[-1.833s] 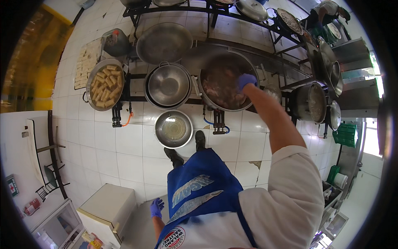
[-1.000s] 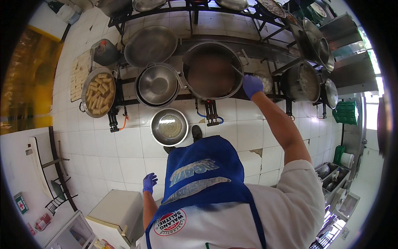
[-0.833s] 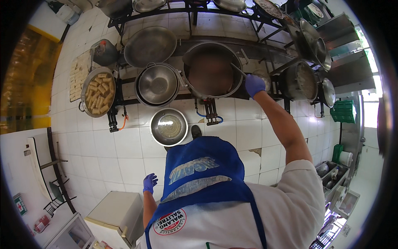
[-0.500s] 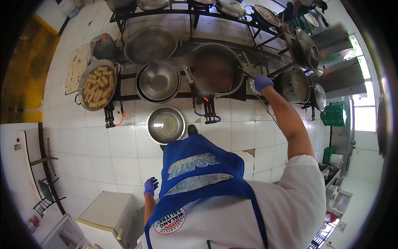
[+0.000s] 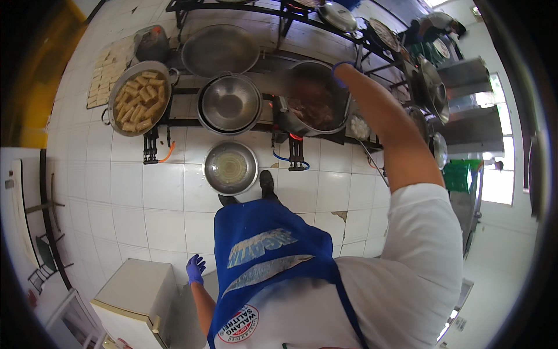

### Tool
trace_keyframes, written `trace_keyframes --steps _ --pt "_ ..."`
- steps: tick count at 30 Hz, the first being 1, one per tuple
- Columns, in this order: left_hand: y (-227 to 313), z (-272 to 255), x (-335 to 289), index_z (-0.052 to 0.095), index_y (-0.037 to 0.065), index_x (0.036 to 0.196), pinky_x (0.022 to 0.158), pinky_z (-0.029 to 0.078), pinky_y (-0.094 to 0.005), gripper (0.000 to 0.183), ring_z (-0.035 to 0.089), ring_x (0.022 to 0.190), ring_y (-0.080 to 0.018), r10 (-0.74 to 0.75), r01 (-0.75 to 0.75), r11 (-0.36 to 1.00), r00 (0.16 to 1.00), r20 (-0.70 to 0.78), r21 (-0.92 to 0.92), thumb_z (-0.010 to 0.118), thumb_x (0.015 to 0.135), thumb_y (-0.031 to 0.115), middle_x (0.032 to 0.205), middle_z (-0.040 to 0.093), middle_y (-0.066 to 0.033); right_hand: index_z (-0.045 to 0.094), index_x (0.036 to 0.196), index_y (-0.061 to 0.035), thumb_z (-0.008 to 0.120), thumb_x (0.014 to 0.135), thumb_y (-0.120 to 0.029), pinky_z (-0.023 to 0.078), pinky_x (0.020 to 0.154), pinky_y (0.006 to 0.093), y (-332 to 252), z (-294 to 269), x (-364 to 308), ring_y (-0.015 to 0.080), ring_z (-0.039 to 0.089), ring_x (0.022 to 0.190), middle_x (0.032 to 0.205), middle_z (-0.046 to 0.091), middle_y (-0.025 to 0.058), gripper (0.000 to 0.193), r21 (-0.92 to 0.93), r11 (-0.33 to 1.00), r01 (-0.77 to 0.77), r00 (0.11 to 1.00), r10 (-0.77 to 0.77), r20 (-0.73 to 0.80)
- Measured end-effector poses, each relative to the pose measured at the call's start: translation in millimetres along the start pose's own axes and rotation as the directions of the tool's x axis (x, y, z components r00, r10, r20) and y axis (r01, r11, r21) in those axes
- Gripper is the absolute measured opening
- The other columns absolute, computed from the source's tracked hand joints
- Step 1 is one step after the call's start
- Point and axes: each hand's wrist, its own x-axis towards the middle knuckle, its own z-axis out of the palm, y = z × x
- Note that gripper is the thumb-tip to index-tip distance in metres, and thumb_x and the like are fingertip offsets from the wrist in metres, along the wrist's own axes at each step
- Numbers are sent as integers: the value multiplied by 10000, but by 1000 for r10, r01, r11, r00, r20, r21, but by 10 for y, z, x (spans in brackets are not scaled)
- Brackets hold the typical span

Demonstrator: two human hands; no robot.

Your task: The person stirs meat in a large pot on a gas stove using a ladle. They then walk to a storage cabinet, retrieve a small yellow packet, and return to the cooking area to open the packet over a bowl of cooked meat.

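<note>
My right hand (image 5: 342, 68), in a purple glove, reaches to the far right rim of a deep metal pot (image 5: 290, 125). Its fingers are hidden behind the wrist, so I cannot see what it holds. Inside the pot lie brownish-red chunks (image 5: 314, 113) that look like meat; part of it is blurred. My left hand (image 5: 196, 269), also gloved in purple, hangs low by my apron with its fingers apart, holding nothing. Beside the pot rests a long-handled tool (image 5: 375, 163) with something white at its head.
Left of the pot stand nested metal bowls (image 5: 229, 104), a wide pan (image 5: 221, 51) and a pan of pale rolls (image 5: 139, 102). A metal basin (image 5: 231, 168) sits on the floor near my feet. A white refrigerator (image 5: 136, 285) is at lower left; another person (image 5: 439, 26) is far right.
My right hand has moved away from me and left, up to the pot's far rim. The dark handle it gripped earlier no longer shows. My left hand has shifted slightly left, and the view has turned.
</note>
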Motion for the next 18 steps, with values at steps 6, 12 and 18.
trace_keyframes --steps 6,12,18 --pt "-592 -258 -497 636 101 1294 717 519 -338 376 702 906 -224 -69 55 989 992 -102 -134 567 998 321 1151 713 -104 718 1273 -184 726 876 -239 538 957 585 -808 735 986 348 633 1245 1381 653 89 401 43 996 -83 954 67 292" --pt "-1760 -337 -420 688 81 1213 784 542 -365 355 694 908 -252 -51 44 997 991 128 56 542 1005 330 1111 727 -116 663 1358 -206 682 888 -294 500 1040 541 -757 2235 460 334 563 1346 1471 586 85 478 439 810 -389 908 258 329" --pt "-1278 28 -542 658 84 1280 911 530 -394 396 676 1068 -296 -42 15 976 992 122 216 483 1022 328 1218 707 -140 673 1338 -165 614 901 -260 518 1025 505 -272 2829 632 336 600 1304 1430 615 116 451 508 783 -358 927 232 296"
